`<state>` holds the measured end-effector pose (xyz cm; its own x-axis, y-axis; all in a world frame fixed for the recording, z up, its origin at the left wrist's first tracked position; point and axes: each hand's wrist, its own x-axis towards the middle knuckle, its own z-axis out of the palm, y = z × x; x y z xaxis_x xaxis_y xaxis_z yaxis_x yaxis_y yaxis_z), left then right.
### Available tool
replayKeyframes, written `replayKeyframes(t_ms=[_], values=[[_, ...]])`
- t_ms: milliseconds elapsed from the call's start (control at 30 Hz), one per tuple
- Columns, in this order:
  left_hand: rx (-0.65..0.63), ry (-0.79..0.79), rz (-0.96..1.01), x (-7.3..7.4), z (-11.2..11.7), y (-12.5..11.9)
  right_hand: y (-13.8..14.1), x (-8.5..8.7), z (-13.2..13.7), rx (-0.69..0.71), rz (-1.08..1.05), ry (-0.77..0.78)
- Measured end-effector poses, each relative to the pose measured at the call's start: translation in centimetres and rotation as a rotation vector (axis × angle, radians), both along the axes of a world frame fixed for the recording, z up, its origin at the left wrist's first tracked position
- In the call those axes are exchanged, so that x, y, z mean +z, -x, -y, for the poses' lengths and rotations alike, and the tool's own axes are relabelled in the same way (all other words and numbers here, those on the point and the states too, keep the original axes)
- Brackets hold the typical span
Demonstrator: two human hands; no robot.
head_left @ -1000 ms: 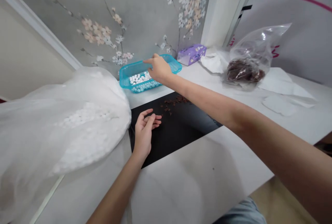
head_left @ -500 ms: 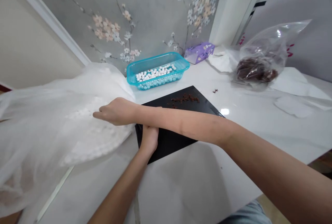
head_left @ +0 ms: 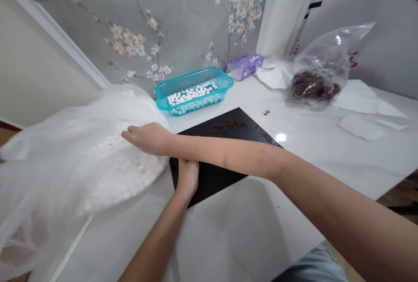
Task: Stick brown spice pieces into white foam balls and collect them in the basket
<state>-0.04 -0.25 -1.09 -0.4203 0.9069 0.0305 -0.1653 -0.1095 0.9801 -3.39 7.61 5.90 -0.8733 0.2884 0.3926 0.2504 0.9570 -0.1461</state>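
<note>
My right arm crosses over my left, and my right hand (head_left: 146,137) is at the large thin white plastic bag (head_left: 127,99) on the left. Its fingers are closed at small white pieces (head_left: 107,146) showing in the bag; what they hold, if anything, is hidden. My left hand (head_left: 188,175) lies at the left part of a black board (head_left: 215,182), its fingers covered by my right forearm. Small reddish-brown twiggy bits (head_left: 230,123) are spread on the board's far part.
Behind the board is a blue plastic basket (head_left: 196,74) with many small white balls (head_left: 192,93). A purple tissue pack (head_left: 244,66) stands by the wall. At the right, a clear bag (head_left: 315,86) holds dark brown material, near white paper (head_left: 359,129). One brown bit (head_left: 267,112) lies on the white table (head_left: 235,229).
My right hand has drawn slightly right and up over the white bag, still closed. The view has shifted a little; my left hand stays at the board.
</note>
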Motion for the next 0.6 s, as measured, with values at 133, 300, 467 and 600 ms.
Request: replayKeyframes(t_ms=[133, 300, 467, 600], values=[[0.169, -0.060, 0.099, 0.3, -0.3, 0.2, -5.7, -0.7, 1.2, -0.158, -0.385, 0.159], [0.127, -0.018, 0.083, 0.9, -0.5, -0.1, -13.3, -3.7, 1.3, -0.369, -0.474, 0.408], [-0.015, 0.087, -0.126, 1.3, -0.3, -0.6, -16.3, -5.2, 1.2, -0.338, -0.351, 0.384], [-0.003, 0.103, -0.104, 1.3, -0.5, -0.5, -16.4, -5.2, 1.1, -0.332, -0.287, 0.347]])
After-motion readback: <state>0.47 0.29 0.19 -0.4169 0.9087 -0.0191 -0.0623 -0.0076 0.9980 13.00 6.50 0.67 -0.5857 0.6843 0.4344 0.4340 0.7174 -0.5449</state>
